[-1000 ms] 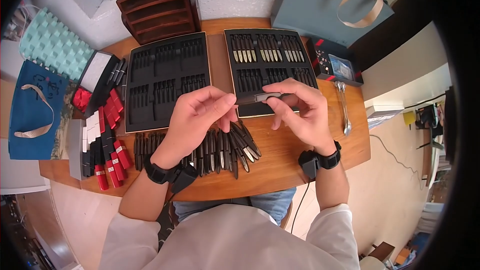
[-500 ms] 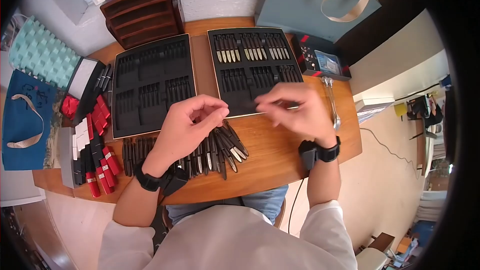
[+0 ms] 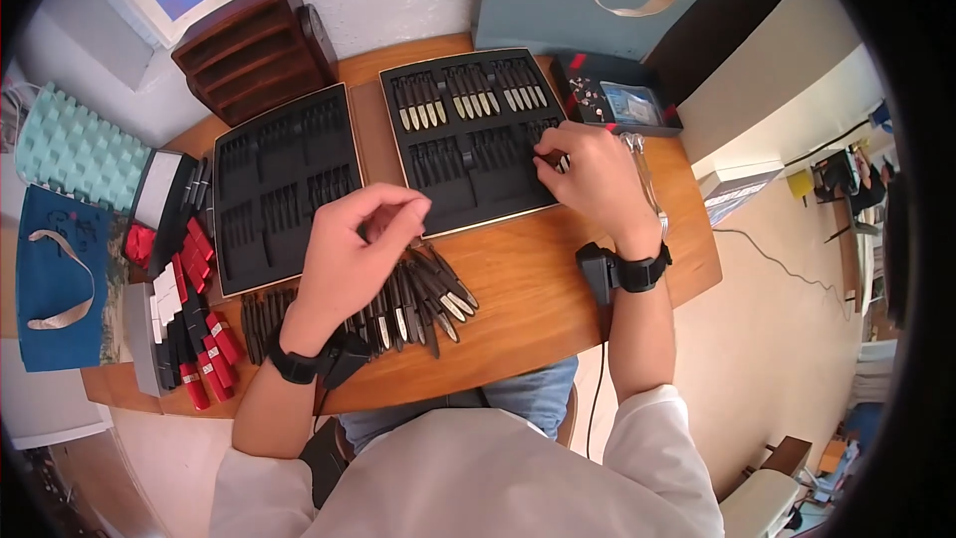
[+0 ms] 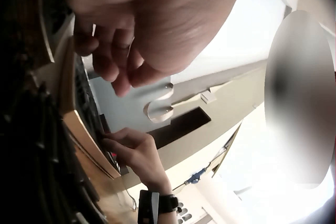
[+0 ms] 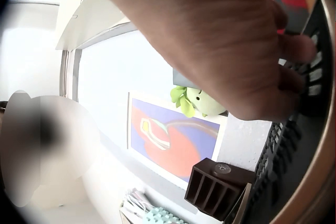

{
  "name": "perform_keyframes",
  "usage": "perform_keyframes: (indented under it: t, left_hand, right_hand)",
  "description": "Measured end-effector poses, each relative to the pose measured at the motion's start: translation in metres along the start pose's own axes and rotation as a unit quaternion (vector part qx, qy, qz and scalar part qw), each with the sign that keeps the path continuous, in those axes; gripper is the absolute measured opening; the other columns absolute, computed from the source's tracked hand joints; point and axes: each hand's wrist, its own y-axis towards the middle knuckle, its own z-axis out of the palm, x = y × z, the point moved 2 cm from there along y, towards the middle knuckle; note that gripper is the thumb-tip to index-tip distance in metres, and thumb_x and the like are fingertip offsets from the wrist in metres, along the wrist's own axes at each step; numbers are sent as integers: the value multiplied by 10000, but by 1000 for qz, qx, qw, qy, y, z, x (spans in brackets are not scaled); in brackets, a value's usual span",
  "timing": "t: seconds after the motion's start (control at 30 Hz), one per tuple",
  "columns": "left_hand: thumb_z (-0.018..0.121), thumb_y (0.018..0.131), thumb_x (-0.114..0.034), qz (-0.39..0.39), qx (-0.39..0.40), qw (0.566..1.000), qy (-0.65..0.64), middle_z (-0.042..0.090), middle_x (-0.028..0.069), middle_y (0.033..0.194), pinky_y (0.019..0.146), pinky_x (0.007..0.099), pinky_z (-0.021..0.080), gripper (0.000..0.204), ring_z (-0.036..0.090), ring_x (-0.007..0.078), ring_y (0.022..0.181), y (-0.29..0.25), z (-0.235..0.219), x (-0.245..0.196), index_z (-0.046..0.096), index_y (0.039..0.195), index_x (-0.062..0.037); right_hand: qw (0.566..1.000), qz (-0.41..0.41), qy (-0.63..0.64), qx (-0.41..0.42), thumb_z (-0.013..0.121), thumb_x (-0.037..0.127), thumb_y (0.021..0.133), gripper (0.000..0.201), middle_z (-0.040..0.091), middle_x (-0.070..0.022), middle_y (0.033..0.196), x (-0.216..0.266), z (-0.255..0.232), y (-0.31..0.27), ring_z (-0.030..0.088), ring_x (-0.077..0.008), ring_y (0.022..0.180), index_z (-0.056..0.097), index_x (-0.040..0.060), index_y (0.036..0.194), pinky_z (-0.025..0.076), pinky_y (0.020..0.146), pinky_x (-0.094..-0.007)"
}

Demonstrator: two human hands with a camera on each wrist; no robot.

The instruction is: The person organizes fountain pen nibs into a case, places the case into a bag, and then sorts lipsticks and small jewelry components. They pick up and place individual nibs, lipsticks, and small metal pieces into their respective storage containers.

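In the head view my right hand is over the lower right section of the right black tray box. Its thumb and fingers pinch a slim dark stick with a pale end, mostly hidden by the fingers. The right wrist view has the fingertips right at the slots. My left hand hovers before the gap between the two boxes, fingers loosely curled and nothing visible in them. Below it lies a row of loose dark sticks with pale ends. Sticks with gold ends fill the upper slots of the right box.
The left black tray box stands beside a small brown wooden rack. Red, white and black small boxes pile up at left. Metal cutlery and a dark open box lie at right, before a grey-blue bag.
My right hand has moved away from the left one, with the dark stick, to the right box's lower right section. My left hand stays loosely curled near the boxes. The head view has shifted.
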Motion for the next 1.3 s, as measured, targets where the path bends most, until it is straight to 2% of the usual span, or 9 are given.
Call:
perform_keyframes:
  t: [0.03, 0.1, 0.13, 0.2, 0.3, 0.4, 0.7, 0.87, 1.3]
  left_hand:
    - [738, 1095, -118, 2, -1, 1000, 0, 776, 39, 937, 737, 261, 545, 140, 694, 118, 788, 6, 3, -11, 797, 1158, -7]
    - [735, 1066, -116, 197, 52, 949, 239, 800, 95, 1079, 907, 361, 564, 156, 731, 263, 983, 19, 17, -46, 795, 1164, -10]
    - [735, 1066, -116, 196, 48, 950, 239, 800, 95, 1079, 907, 361, 564, 156, 731, 263, 983, 27, 25, -48, 795, 1164, -10]
    - [708, 1054, -131, 231, 93, 918, 309, 772, 112, 1245, 1073, 441, 487, 197, 653, 351, 1217, 45, 45, -47, 796, 1195, -24]
    - [697, 1043, -131, 341, 55, 861, 373, 750, 79, 1311, 1155, 494, 405, 236, 585, 326, 1333, 80, 77, -25, 795, 1239, -42]
    - [721, 987, -95, 292, 118, 826, 467, 718, 60, 1367, 1177, 539, 366, 300, 546, 319, 1376, 97, 93, -13, 791, 1276, -54]
    - [765, 911, -72, 295, 114, 817, 482, 676, 66, 1431, 1232, 565, 338, 414, 523, 326, 1416, 97, 98, -12, 784, 1323, -44]
    - [768, 909, -72, 294, 106, 829, 463, 656, 60, 1463, 1252, 577, 326, 416, 506, 327, 1431, 97, 98, -5, 783, 1323, -45]
    - [686, 935, -37, 320, 84, 874, 356, 707, 62, 1371, 1202, 531, 358, 336, 546, 296, 1391, 89, 61, -17, 776, 1258, -60]
  right_hand:
    - [1000, 14, -4, 15, 829, 108, 891, 110, 774, -109, 912, 1, 0, -1, 761, -353, 854, 822, 61, 990, 596, 745, -452]
    - [999, 22, -8, 35, 827, 113, 893, 131, 769, -115, 921, 0, -2, -3, 762, -354, 874, 835, 58, 1011, 596, 756, -458]
    - [999, 25, 5, 48, 820, 114, 898, 159, 769, -126, 939, -3, -4, -6, 758, -360, 869, 847, 53, 1042, 594, 761, -461]
    - [998, 27, 18, 59, 812, 116, 903, 189, 769, -138, 958, -2, -7, -8, 754, -367, 864, 858, 48, 1073, 592, 766, -463]
    - [993, 58, 35, 96, 792, 127, 917, 233, 765, -157, 978, 1, -13, -11, 749, -378, 891, 865, 41, 1121, 588, 790, -471]
    - [989, 67, 51, 120, 766, 136, 936, 231, 764, -166, 992, -1, -13, -12, 744, -387, 933, 860, 47, 1127, 582, 826, -479]
    - [988, 45, 64, 131, 746, 126, 950, 232, 765, -192, 977, -8, -13, -9, 743, -390, 950, 858, 71, 1146, 577, 833, -489]
    - [977, 136, 43, 156, 811, 120, 901, 248, 790, -168, 932, -1, -17, 0, 767, -373, 896, 863, 91, 1142, 591, 816, -466]
    - [981, 94, 94, 144, 817, 138, 882, 175, 736, -109, 762, -10, -19, 1, 731, -290, 728, 824, 59, 1038, 546, 687, -402]
